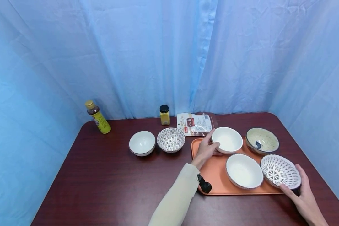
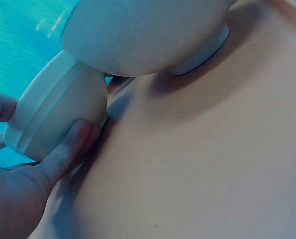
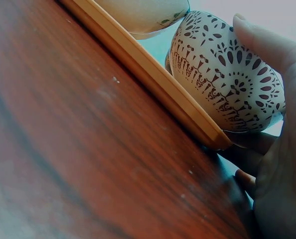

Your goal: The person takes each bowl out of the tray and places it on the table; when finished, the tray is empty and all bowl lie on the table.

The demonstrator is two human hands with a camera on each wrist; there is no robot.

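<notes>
My left hand (image 1: 207, 151) grips the left side of a plain white bowl (image 1: 227, 140) at the back left of the orange tray (image 1: 214, 179); in the left wrist view the thumb presses the outside of that bowl (image 2: 63, 109). My right hand (image 1: 303, 194) holds the right side of a patterned bowl (image 1: 281, 172) at the tray's front right corner, its thumb at the rim. In the right wrist view the bowl (image 3: 227, 74) shows dark petal shapes, with fingers reaching beneath it. A wide white bowl (image 1: 244, 171) stands between them on the tray.
A greenish bowl (image 1: 262, 140) is at the back right. Left of the tray are a small-patterned bowl (image 1: 170, 140) and a white bowl (image 1: 142, 143). Behind are a black-capped jar (image 1: 164, 115), a food packet (image 1: 196, 124) and, far left, a yellow-capped bottle (image 1: 99, 117). Blue curtains surround the table.
</notes>
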